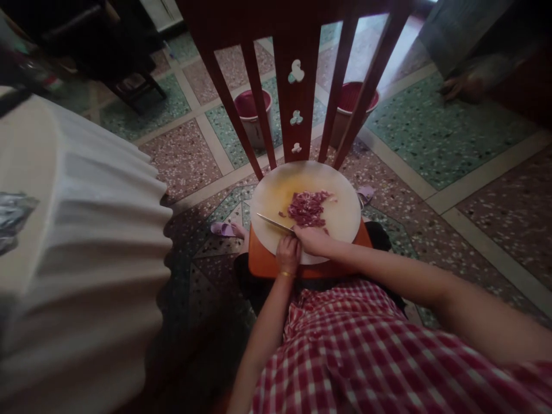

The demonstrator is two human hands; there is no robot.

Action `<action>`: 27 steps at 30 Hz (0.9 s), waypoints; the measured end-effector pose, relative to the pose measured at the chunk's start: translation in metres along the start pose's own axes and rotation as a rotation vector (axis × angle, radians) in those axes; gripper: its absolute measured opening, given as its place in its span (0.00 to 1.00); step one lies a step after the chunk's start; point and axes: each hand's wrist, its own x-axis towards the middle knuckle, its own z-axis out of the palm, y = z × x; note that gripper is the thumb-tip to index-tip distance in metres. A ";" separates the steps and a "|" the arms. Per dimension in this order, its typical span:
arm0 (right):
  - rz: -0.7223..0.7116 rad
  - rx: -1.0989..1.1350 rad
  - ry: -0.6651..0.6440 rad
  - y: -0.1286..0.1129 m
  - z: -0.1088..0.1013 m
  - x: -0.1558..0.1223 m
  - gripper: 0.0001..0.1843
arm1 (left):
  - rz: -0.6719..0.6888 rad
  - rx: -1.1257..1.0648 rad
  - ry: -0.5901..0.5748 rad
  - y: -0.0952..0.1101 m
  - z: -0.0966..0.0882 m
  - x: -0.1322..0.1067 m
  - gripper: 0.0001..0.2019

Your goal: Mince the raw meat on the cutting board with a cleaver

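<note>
A round pale cutting board (340,213) lies on the orange seat (263,264) of a wooden chair. A small heap of chopped red meat (307,208) sits in the board's middle. My right hand (314,240) is closed at the near side of the meat, on the handle end of a knife (273,222) whose blade points left across the board. My left hand (288,254), with a thin bangle at the wrist, is curled at the board's near edge just under the blade. What its fingers hold is hidden.
The chair's slatted back (297,86) rises just beyond the board. Two red-rimmed buckets (252,112) (353,103) stand on the patterned tiled floor behind it. A white pleated cloth over a table (86,241) fills the left. Purple slippers (224,229) lie beside the chair.
</note>
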 end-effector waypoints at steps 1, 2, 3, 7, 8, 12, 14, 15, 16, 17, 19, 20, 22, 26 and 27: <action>-0.010 0.007 0.008 -0.001 -0.001 0.004 0.14 | 0.005 0.002 0.009 0.000 -0.001 0.000 0.06; -0.025 0.009 0.018 0.001 -0.002 0.005 0.15 | 0.009 0.002 0.020 0.001 -0.001 0.000 0.07; -0.040 0.009 0.024 0.005 -0.001 0.002 0.15 | 0.012 -0.003 0.028 0.001 -0.002 0.000 0.07; -0.005 0.011 0.006 0.032 0.003 -0.029 0.18 | 0.004 -0.041 0.025 0.001 -0.003 0.000 0.07; 0.017 0.012 0.001 0.035 0.003 -0.037 0.20 | -0.003 -0.049 0.027 0.000 -0.003 0.000 0.07; 0.052 0.017 -0.033 0.027 -0.002 -0.057 0.25 | -0.010 -0.048 0.060 0.000 -0.002 -0.001 0.06; 0.071 0.031 -0.073 0.020 -0.004 -0.059 0.25 | 0.002 -0.047 0.053 -0.001 0.000 -0.002 0.06; 0.080 0.039 -0.091 0.017 -0.004 -0.059 0.24 | 0.004 -0.045 0.046 -0.002 0.000 -0.002 0.06; 0.085 0.045 -0.103 0.015 -0.004 -0.057 0.24 | 0.007 -0.042 0.038 -0.003 0.001 -0.003 0.06; 0.082 0.049 -0.109 0.013 -0.004 -0.054 0.23 | 0.009 -0.038 0.030 -0.004 0.002 -0.003 0.06; 0.066 0.048 -0.099 0.007 -0.004 -0.043 0.23 | 0.010 -0.028 0.011 -0.006 0.004 -0.004 0.06; 0.054 0.044 -0.087 0.004 -0.005 -0.035 0.22 | 0.010 -0.024 0.004 -0.006 0.004 -0.005 0.06; 0.043 0.030 -0.074 -0.005 -0.008 -0.016 0.20 | 0.013 -0.015 -0.001 -0.008 0.005 -0.005 0.06; 0.056 -0.003 -0.065 -0.018 -0.013 0.007 0.15 | 0.048 0.023 -0.002 -0.007 0.003 -0.003 0.06; 0.051 -0.006 -0.051 -0.017 -0.012 0.006 0.15 | 0.053 0.032 -0.006 -0.006 0.003 -0.003 0.06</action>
